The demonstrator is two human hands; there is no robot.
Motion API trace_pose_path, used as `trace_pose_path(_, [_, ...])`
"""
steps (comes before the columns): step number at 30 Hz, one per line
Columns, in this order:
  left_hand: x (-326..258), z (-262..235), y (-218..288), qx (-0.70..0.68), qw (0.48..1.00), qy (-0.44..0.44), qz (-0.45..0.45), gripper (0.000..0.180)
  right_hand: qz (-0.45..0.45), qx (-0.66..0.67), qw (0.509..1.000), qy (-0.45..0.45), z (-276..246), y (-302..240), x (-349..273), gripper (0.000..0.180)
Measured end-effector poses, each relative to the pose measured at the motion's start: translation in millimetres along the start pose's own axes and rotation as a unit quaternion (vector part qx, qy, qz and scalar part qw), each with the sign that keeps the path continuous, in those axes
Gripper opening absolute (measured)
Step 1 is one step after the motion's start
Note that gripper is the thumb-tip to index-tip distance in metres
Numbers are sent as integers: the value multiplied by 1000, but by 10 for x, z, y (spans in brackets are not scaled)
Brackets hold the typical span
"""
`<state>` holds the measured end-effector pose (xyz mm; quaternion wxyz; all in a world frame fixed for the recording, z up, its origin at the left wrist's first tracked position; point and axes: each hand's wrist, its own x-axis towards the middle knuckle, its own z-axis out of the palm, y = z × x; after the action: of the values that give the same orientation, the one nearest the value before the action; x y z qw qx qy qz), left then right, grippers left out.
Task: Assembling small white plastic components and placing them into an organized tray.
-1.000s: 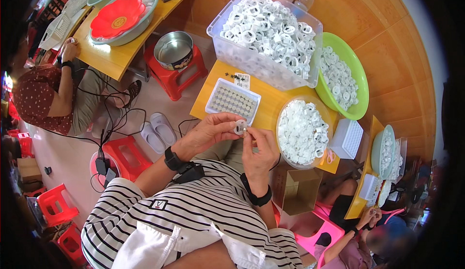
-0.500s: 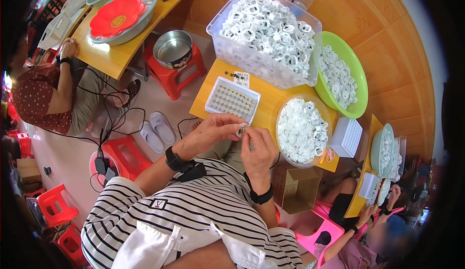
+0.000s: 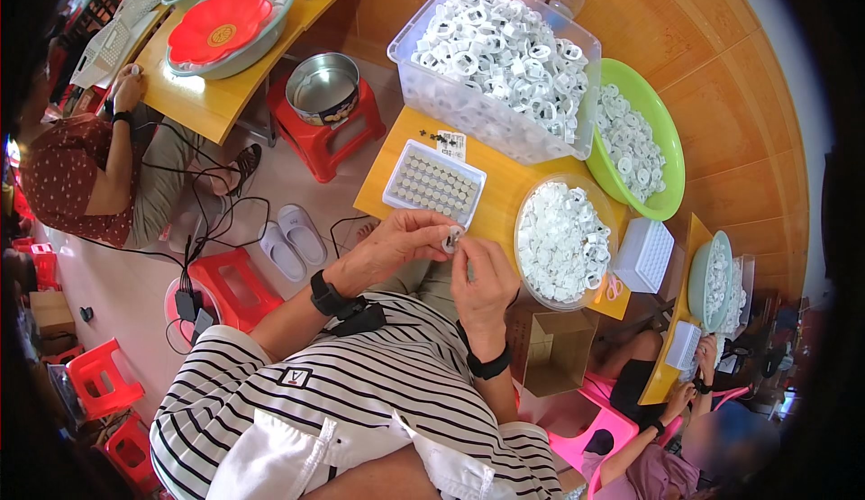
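Observation:
Above my lap, my left hand (image 3: 401, 246) is closed, pinching a small white plastic part (image 3: 451, 240) with a dark spot between thumb and fingertips. My right hand (image 3: 484, 288) meets it from the right, its thumb and finger pressed together at the part's edge. Whether a smaller piece sits in those right fingertips is hidden. Just beyond my left hand lies a white tray (image 3: 391, 195) with rows of round silvery discs. To the right of my hands stands a round clear tub (image 3: 520, 270) heaped with small white plastic pieces.
Farther back, a clear plastic bin (image 3: 491, 124) and a green basin (image 3: 672, 180) hold white ring-shaped parts. A white block with holes (image 3: 641, 255) and pink scissors (image 3: 614, 287) lie right. Below is a cardboard box (image 3: 560, 356). Red stools (image 3: 236, 291) and co-workers flank me.
Both my hands stay together at the white part, which has turned slightly and shows more of its face. At the far right, a co-worker's hand has shifted toward the table.

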<state>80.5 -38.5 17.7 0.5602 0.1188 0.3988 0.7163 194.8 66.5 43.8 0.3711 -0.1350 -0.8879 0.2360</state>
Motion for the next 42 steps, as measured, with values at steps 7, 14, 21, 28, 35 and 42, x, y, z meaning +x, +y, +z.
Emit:
trace_pose_path(7, [-14, 7, -6, 68, 998, 10, 12, 23, 11, 29, 997, -64, -52, 26, 29, 14])
trace_pose_path(14, [-24, 39, 9, 110, 994, -8, 23, 21, 55, 67, 990, -109, -99, 44, 33, 12])
trace_pose_path(21, [-49, -97, 22, 18, 999, 37, 25, 26, 92, 128, 982, -102, -59, 15, 89, 13])
trace_pose_path(28, [-90, -201, 117, -30, 998, 41, 48, 28, 140, 65, 985, -71, 284, 301, 87, 9])
trace_pose_path(35, [-85, -216, 91, -45, 997, 34, 53, 28, 114, -17, 989, -88, 385, 282, 97, 5])
trace_pose_path(42, [-50, -215, 60, -63, 997, 29, 43, 27, 86, 11, 992, -89, 459, 325, 91, 8])
